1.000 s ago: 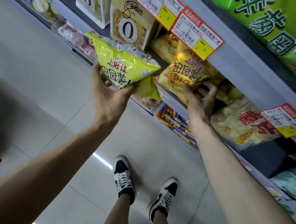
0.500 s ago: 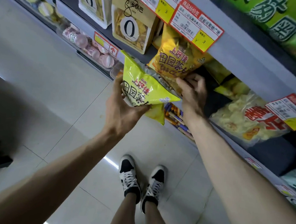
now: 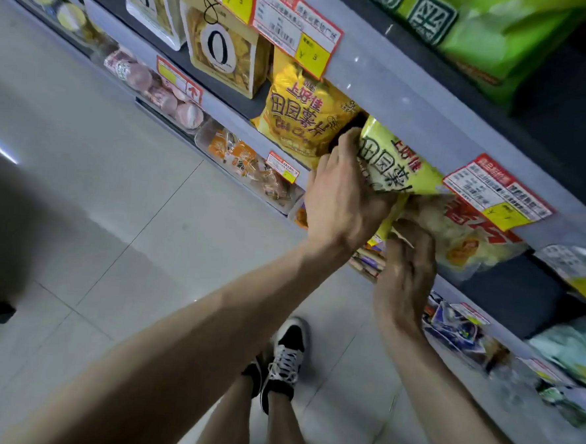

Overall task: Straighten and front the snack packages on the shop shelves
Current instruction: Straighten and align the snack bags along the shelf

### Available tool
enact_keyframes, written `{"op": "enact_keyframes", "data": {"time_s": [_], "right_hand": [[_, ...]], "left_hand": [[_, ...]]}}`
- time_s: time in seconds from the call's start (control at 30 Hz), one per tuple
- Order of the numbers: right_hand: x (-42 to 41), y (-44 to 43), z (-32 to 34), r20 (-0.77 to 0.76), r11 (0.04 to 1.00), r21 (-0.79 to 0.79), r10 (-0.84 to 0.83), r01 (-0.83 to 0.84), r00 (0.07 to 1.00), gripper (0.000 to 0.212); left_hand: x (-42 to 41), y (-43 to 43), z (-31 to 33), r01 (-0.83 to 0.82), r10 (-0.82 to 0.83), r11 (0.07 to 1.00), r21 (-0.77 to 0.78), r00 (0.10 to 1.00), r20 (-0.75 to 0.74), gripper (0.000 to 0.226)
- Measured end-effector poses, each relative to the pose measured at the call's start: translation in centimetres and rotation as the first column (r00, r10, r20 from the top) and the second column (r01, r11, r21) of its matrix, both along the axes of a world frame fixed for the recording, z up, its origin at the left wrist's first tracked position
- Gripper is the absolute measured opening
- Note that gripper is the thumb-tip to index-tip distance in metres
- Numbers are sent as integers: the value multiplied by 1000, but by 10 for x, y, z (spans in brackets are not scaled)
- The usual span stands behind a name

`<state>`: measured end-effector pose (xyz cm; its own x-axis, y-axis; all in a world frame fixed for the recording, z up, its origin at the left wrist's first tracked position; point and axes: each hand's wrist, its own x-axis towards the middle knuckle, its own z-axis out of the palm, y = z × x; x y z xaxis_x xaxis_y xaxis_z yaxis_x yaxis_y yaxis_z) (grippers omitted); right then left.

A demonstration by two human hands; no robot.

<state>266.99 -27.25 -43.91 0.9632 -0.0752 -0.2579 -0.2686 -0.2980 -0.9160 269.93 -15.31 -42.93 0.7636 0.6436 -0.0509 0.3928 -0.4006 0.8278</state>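
Observation:
My left hand (image 3: 344, 197) grips a lime-green chip bag (image 3: 396, 163) by its lower left side and holds it on the shelf, right of an upright yellow chip bag (image 3: 301, 119). My right hand (image 3: 407, 273) is below the green bag, fingers curled up at its bottom seam and against a clear chip bag with red lettering (image 3: 466, 232). How firmly the right hand holds the seam is hidden by the left hand. The grey shelf edge (image 3: 396, 87) above carries red and yellow price tags (image 3: 296, 26).
Kraft snack pouches marked "0" (image 3: 223, 49) stand left of the yellow bag. Lower shelves hold pink pastries (image 3: 162, 90), orange bread packs (image 3: 247, 164) and blue packets (image 3: 457, 324). A large green bag (image 3: 502, 32) sits on the top shelf. Grey tiled floor (image 3: 98, 182) and my sneakers (image 3: 283, 358) lie below.
My left hand carried the green bag rightward and up onto the shelf beside the yellow bag. My right hand left the yellow bag and dropped under the green one.

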Motion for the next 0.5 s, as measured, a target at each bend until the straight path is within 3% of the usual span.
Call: {"op": "enact_keyframes", "data": {"time_s": [0.17,0.3,0.5], "right_hand": [[26,4,-1,-74,982,-61,174,-179,982,44],[36,5,-3,-62,974,-76,208,-212,976,56],[39,6,-16,-92,965,-47,254,-259,963,69]], "left_hand": [[31,-8,-12,-30,30,998,-54,1000,9,85],[39,-9,-20,-22,36,983,-180,997,70,76],[32,-5,-33,48,-31,987,-155,993,112,87]]}}
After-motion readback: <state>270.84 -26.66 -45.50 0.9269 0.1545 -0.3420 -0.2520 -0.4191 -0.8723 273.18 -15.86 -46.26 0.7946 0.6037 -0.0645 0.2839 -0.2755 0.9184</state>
